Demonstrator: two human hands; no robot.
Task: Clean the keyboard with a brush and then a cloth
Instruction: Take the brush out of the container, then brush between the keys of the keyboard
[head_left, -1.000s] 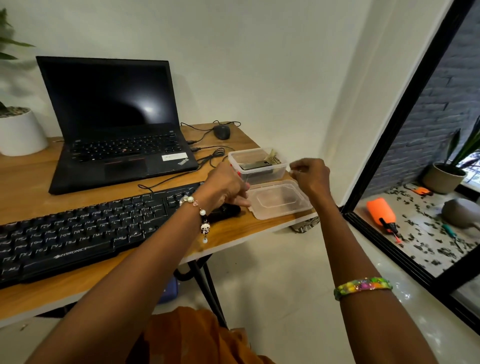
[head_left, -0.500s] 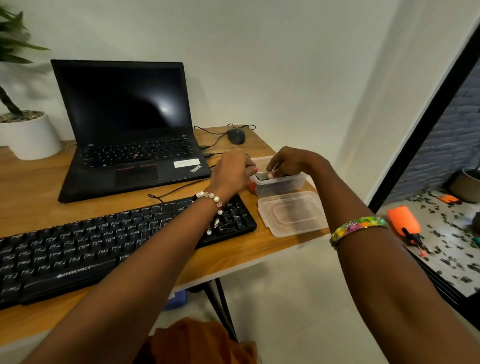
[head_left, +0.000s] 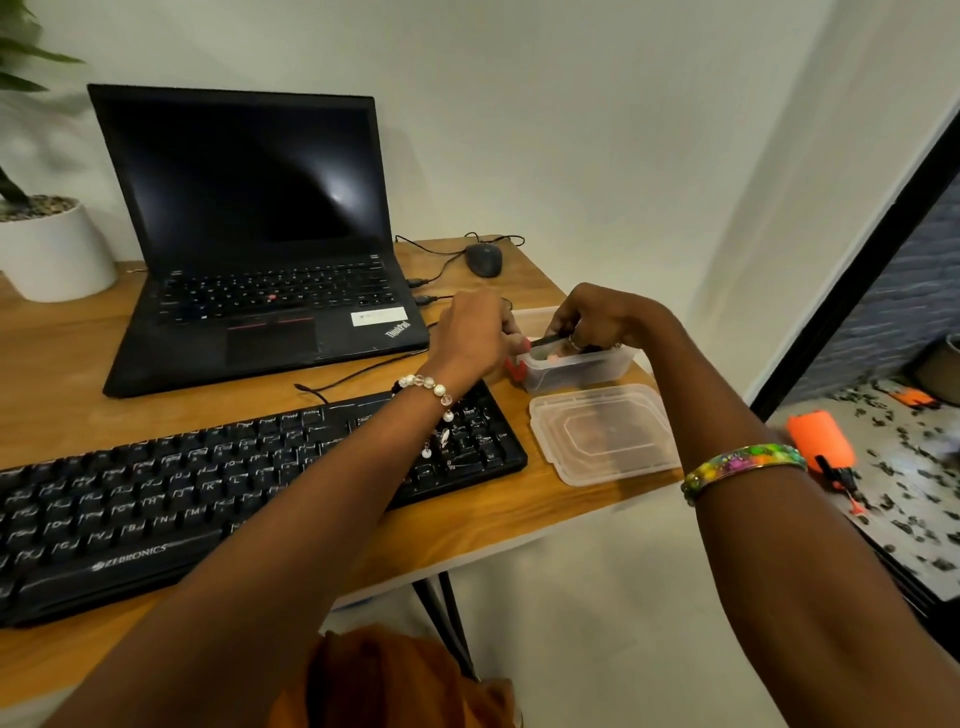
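Taking the black keyboard (head_left: 249, 483) as the landmark, there was one of it on the one wooden desk (head_left: 78, 374), one open laptop (head_left: 260, 244) behind it, one mouse (head_left: 484, 260) beyond its right end, and one white plant pot (head_left: 52, 249) behind its left end. Just right of the keyboard stood one clear plastic box (head_left: 576, 370) and one loose clear lid (head_left: 605, 432). Two hands worked at that box, the left hand (head_left: 470, 338) and the right hand (head_left: 597, 317), each arm wearing one bracelet.
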